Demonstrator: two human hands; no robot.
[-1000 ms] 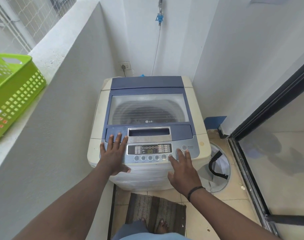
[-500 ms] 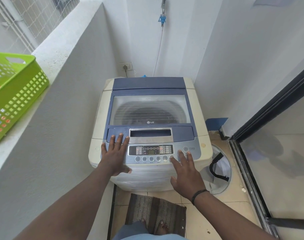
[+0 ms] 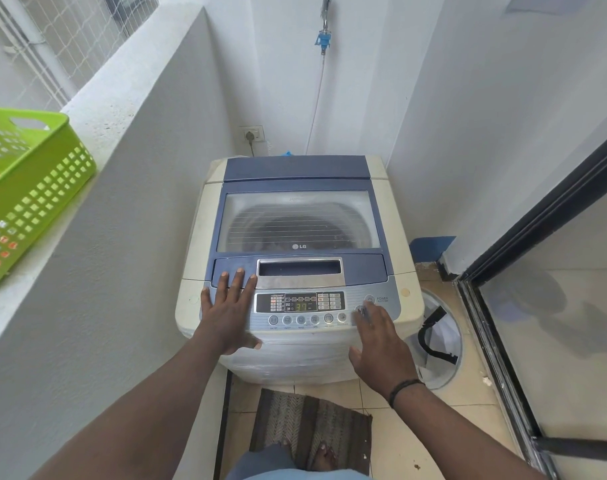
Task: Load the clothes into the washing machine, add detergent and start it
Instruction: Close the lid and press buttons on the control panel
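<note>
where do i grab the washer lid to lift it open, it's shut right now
Grip the silver recessed handle at the lid's front edge, coming from the front with fingers hooked under. The blue band at the back looks like the hinge side, so the front should swing up.

blue-cream washing machine [image 3: 298,216], green basket [image 3: 35,188]

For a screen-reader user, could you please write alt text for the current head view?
A person's right hand touches a button on the control panel of a closed top-load washing machine, while the left hand rests flat on its front left. A green basket sits on the ledge to the left.
</note>
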